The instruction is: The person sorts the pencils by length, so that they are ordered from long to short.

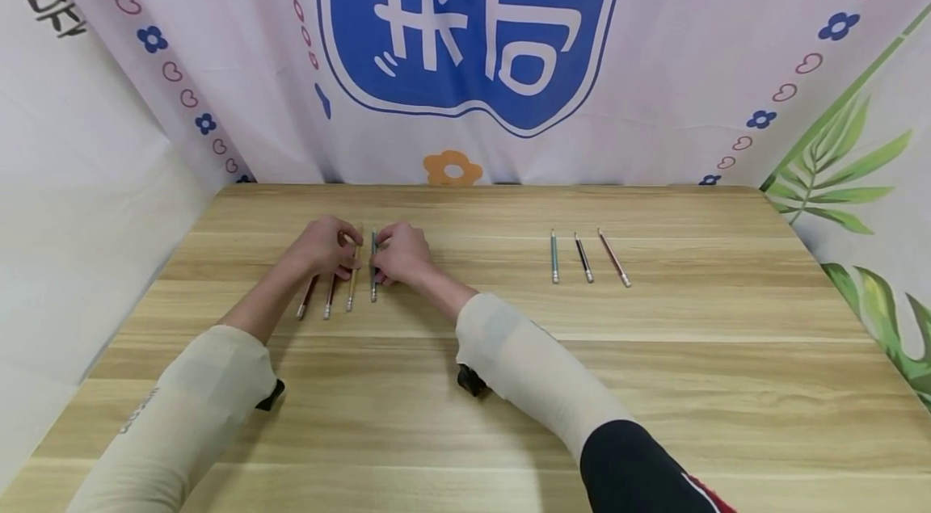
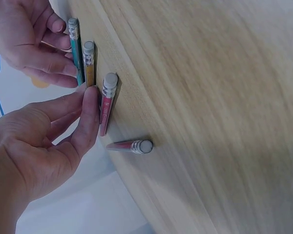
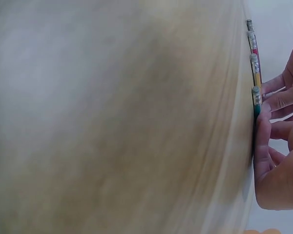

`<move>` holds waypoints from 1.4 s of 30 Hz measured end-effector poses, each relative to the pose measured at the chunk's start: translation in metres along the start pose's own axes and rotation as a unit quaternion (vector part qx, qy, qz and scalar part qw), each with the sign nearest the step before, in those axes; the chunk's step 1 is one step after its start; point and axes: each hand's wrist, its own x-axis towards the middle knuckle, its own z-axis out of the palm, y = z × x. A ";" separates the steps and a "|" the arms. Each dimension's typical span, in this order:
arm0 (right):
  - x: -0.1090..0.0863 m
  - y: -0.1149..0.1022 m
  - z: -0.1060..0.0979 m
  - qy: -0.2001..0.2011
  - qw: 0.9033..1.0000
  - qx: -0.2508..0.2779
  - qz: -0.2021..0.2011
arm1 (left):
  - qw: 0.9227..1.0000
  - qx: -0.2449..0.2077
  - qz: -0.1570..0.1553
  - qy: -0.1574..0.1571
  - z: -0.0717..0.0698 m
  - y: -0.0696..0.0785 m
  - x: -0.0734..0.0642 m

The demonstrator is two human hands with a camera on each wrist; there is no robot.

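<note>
Your left hand (image 1: 327, 248) pinches the yellow pencil (image 1: 352, 285) between thumb and fingers, while your right hand (image 1: 402, 254) grips the green pencil (image 1: 374, 288) just beside it. The relation that matters lies in the narrow gap between those two: the green one stands to the right of the yellow, the two apart but near, both with their long axes running away from you across the wooden tabletop (image 1: 378, 408). Their eraser ends point your way, the yellow one's reaching a little nearer to you than the green one's (the head view shows this best). The yellow pencil slants slightly, its far end toward the right, whereas the green one runs almost straight.

To the left of the yellow pencil, and nearer to your left hand, lie the inner dark red pencil (image 1: 330, 301) and the outer dark red pencil (image 1: 306, 299), their far parts hidden under your hand. Well apart to the right, with your right hand the nearer, lie the teal pencil (image 1: 554, 258), the black pencil (image 1: 584, 258) and the pinkish-red pencil (image 1: 614, 258), the last slanting most, its eraser end outward.
</note>
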 end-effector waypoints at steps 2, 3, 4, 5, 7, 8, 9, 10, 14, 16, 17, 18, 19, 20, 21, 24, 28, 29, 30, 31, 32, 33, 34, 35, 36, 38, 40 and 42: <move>-0.001 0.000 0.000 0.000 1.000 0.003 -0.002 | 1.000 0.002 0.000 0.000 0.000 -0.001 0.001; -0.001 0.000 0.000 -0.001 1.000 0.001 -0.003 | 1.000 0.002 0.000 0.001 0.000 -0.001 0.001; -0.001 0.000 0.000 -0.001 1.000 0.001 -0.004 | 1.000 0.003 0.001 0.001 0.000 -0.001 0.001; -0.001 0.000 0.000 -0.001 1.000 0.001 -0.004 | 1.000 0.003 0.001 0.002 0.000 -0.002 0.002; -0.001 0.000 0.000 0.001 1.000 0.003 -0.002 | 1.000 0.003 0.003 0.001 0.000 -0.002 0.002; -0.001 0.000 0.000 0.001 1.000 0.004 -0.002 | 1.000 0.003 0.003 0.002 0.000 -0.002 0.002; -0.002 0.000 0.000 0.002 1.000 0.005 -0.001 | 1.000 0.003 0.003 0.002 0.000 -0.002 0.002; -0.002 0.000 -0.001 0.002 1.000 0.006 0.000 | 1.000 0.003 0.003 0.002 0.001 -0.002 0.002; -0.002 0.001 -0.001 0.004 1.000 0.007 0.000 | 1.000 0.006 0.002 0.000 0.001 -0.002 0.002; -0.002 0.001 -0.002 0.004 1.000 0.006 -0.001 | 1.000 0.007 0.002 -0.002 0.001 -0.002 0.002; -0.002 0.002 -0.002 0.004 1.000 0.006 -0.001 | 1.000 0.009 0.003 -0.004 0.001 -0.001 0.002; -0.003 0.001 -0.002 0.004 1.000 0.008 -0.002 | 1.000 0.010 0.002 -0.005 0.000 -0.001 0.002; -0.003 0.001 -0.002 0.003 1.000 0.009 -0.004 | 1.000 0.012 0.003 -0.006 0.000 -0.001 0.001; -0.003 0.001 -0.002 0.003 1.000 0.011 -0.006 | 1.000 0.015 0.002 -0.007 0.000 0.000 0.001; -0.003 0.001 -0.002 0.003 1.000 0.013 -0.006 | 1.000 0.016 0.002 -0.008 0.000 0.000 0.001; -0.004 0.001 -0.002 0.002 1.000 0.018 -0.008 | 1.000 0.018 0.001 -0.009 0.000 0.001 0.000; -0.007 0.000 -0.003 0.000 1.000 0.021 -0.008 | 1.000 0.010 0.000 -0.010 0.001 0.003 0.000; -0.007 0.001 -0.003 -0.002 1.000 0.021 -0.008 | 1.000 0.009 0.000 -0.009 0.001 0.003 -0.001; -0.009 0.001 -0.004 -0.004 1.000 0.022 -0.007 | 1.000 0.008 0.000 -0.008 0.001 0.003 -0.001; -0.010 0.001 -0.005 -0.007 1.000 0.023 -0.007 | 1.000 0.008 0.000 -0.008 0.001 0.003 -0.001; -0.011 0.001 -0.006 -0.009 1.000 0.025 -0.008 | 1.000 0.008 -0.001 -0.006 0.002 0.003 -0.001; -0.013 0.002 -0.008 -0.012 1.000 0.027 -0.008 | 1.000 0.009 -0.002 -0.006 0.002 0.003 -0.001; -0.014 0.002 -0.009 -0.014 0.999 0.029 -0.009 | 1.000 0.010 -0.001 -0.006 0.002 0.003 -0.001; -0.016 0.003 -0.011 -0.016 0.999 0.032 -0.011 | 1.000 0.011 0.000 -0.007 0.002 0.003 -0.001; -0.017 0.003 -0.013 -0.019 0.999 0.035 -0.013 | 1.000 0.011 0.001 -0.008 0.001 0.002 -0.001; -0.020 0.004 -0.018 -0.024 0.999 0.041 -0.018 | 1.000 0.008 0.004 -0.009 0.001 0.002 -0.001; -0.022 0.005 -0.022 -0.027 0.998 0.044 -0.021 | 1.000 0.006 0.008 -0.008 0.000 0.002 -0.001; -0.024 0.007 -0.027 -0.028 0.998 0.043 -0.025 | 1.000 0.003 0.013 -0.004 -0.001 0.003 -0.001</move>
